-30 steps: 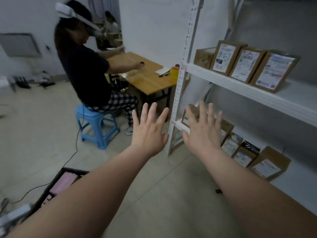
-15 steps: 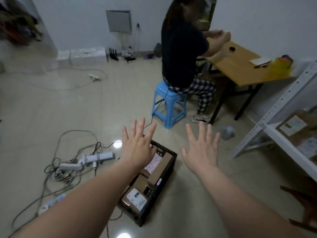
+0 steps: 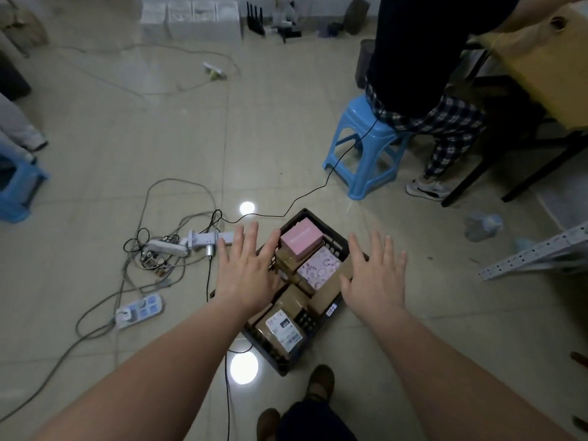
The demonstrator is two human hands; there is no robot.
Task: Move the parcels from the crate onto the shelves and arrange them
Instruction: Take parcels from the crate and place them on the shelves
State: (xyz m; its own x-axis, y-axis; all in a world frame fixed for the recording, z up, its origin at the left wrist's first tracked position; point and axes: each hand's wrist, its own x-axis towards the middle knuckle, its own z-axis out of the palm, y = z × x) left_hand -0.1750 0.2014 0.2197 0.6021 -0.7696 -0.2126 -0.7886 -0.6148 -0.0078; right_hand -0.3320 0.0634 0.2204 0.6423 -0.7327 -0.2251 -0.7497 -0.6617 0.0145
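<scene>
Crate sits on the floor just ahead of my feet, with the parcels packed inside it. There is a pink box at the far end, a patterned packet next to it, brown boxes between, and a labelled box at the near end. None of them is in my grip. My left hand hangs over the crate's left rim and my right hand over its right rim. Both are palm down, fingers straight and spread apart, holding nothing. Whether either palm touches the rim I cannot tell from up here.

I judge this to be the reach for a pick-up, the step of taking a parcel out, with plenty left in the crate to shift. The next move calls for lowering both hands into the crate and closing on one parcel. The pink box rides highest and looks easiest to take by its sides. The brown boxes are wedged close and would need a finger worked in beside them. After that I must turn right, where a corner of the shelf frame shows at the edge of view, well apart from the crate. Cables and a power strip sprawl just left of the crate, so I should watch my step there.
</scene>
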